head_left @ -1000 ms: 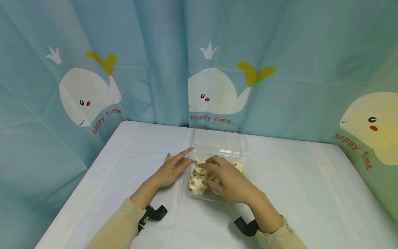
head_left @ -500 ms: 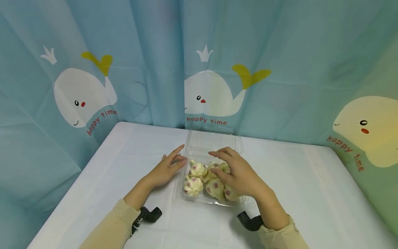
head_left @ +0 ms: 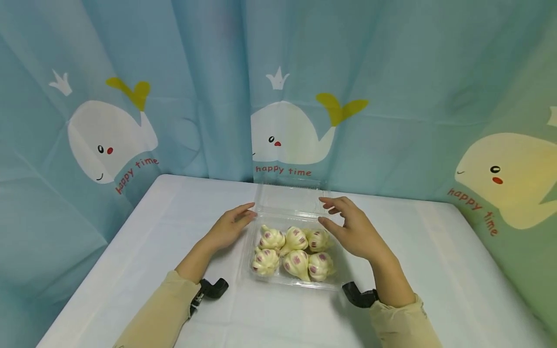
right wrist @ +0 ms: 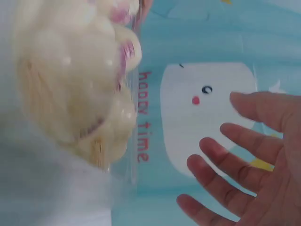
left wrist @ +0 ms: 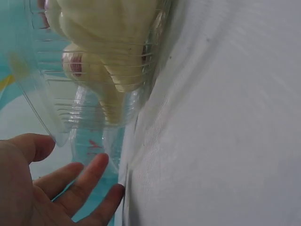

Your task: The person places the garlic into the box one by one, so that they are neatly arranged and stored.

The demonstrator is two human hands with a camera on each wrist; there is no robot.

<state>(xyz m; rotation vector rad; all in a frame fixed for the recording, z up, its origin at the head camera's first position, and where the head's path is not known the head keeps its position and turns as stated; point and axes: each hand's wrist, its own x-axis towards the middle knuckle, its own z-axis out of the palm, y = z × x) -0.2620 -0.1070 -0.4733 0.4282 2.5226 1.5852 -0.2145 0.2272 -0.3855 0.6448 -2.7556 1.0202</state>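
A clear plastic clamshell box (head_left: 285, 282) lies on the table with its lid (head_left: 289, 198) folded back toward the curtain. Several garlic bulbs (head_left: 296, 263), cream with purple patches, sit in two rows inside it. Beside the box's left wall is my left hand (head_left: 228, 229), its fingers spread and nothing in them; in the left wrist view the thumb is at the box's rim, and whether it touches I cannot tell. Over the box's far right corner my right hand (head_left: 354, 229) hovers with loosely bent fingers, holding nothing. The right wrist view shows that palm (right wrist: 282, 183) bare.
A white cloth covers the table (head_left: 413, 251). Behind it hangs a blue curtain (head_left: 391, 145) printed with whales, meeting the table's far edge. Black wrist mounts (head_left: 360, 296) sit under both forearms.
My right hand has risen from among the garlic bulbs and moved right, uncovering them. My left hand stays beside the box. The whole head view has shifted slightly.
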